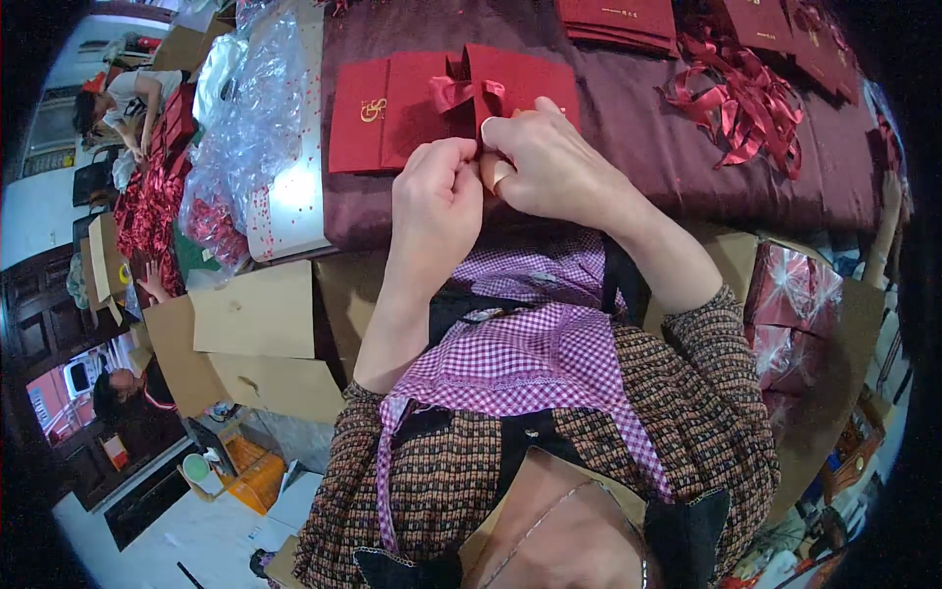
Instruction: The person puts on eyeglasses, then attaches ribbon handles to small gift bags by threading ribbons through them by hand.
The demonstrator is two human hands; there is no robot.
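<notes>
Here, the red folded packet (420, 93) lies near the front edge of the surface (628, 123). Remotely, I see the left hand (437, 191) curled narrow, its contents hidden; the right hand (549, 162) pinches the packet. Too hard a tug, I judge, could undo its bow (451, 94). Counted: one packet, one bow, one ribbon heap (731, 113) toward the right edge, at least two packet stacks (618, 22) beyond.

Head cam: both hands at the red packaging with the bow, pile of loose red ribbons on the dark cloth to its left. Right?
Wrong side: the head view shows the ribbons to the right of the packaging, on the dark cloth. Left hand and right hand are both at the packaging, as you said.
</notes>
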